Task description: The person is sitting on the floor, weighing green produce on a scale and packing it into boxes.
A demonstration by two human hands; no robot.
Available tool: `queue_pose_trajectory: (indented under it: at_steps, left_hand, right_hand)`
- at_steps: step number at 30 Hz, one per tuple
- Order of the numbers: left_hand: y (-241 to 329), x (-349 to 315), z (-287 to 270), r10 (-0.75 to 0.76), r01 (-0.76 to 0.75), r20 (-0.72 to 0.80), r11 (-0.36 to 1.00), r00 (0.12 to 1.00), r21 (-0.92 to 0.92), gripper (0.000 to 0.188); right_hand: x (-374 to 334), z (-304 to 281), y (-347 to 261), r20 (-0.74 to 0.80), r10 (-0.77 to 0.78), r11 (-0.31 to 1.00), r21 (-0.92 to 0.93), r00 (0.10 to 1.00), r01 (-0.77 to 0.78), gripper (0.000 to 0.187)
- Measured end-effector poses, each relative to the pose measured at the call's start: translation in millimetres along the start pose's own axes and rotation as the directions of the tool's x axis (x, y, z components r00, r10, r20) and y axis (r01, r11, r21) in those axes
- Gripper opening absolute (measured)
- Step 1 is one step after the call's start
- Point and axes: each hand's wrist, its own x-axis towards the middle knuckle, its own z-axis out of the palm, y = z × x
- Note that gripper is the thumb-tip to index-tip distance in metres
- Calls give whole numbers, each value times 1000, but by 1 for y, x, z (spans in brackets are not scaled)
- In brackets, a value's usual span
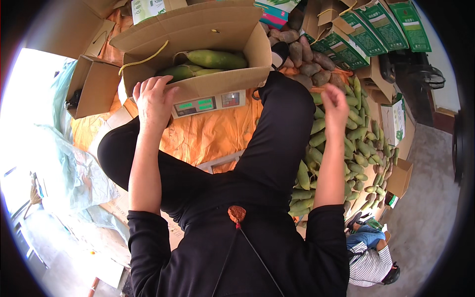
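Note:
An open cardboard box [217, 85] stands on a digital scale [208, 105] with green lit displays. Inside lie several long green radishes [217, 59]. My left hand [153, 101] rests at the box's near left corner, fingers spread over the rim and nothing gripped. To the right, my right hand [335, 106] hovers above the near side of a heap of green radishes [354, 133]. Its fingers are loosely bent and a little apart, and I see nothing in them. The radishes directly under that hand are partly hidden.
Purplish-brown root vegetables [310, 68] lie beyond my right knee. Green printed cartons [366, 32] stand at the far right, and another open box [91, 89] is at the left. Orange sheeting [193, 136] covers the ground. A person in a striped shirt [368, 267] is at the lower right.

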Motion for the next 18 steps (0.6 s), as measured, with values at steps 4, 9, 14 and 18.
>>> queue_pose_trajectory:
  at_steps: [4,9,14,18]
  left_hand:
    - [-2,-1,-1,5,-5,-27,1000,1000,10,27]
    - [-2,-1,1,-2,2,-33,1000,999,-1,26]
    - [-6,-3,-2,2,0,-40,1000,999,29,25]
    - [2,6,7,29,-29,-24,1000,999,4,25]
  right_hand:
    - [-37,-6,94,48,184,983,16,982,-184,24]
    - [-91,-6,199,142,271,962,-16,952,-272,18]
    - [-134,10,227,177,414,887,141,893,-439,19]
    - [-166,-10,294,57,421,903,-123,905,-412,19]
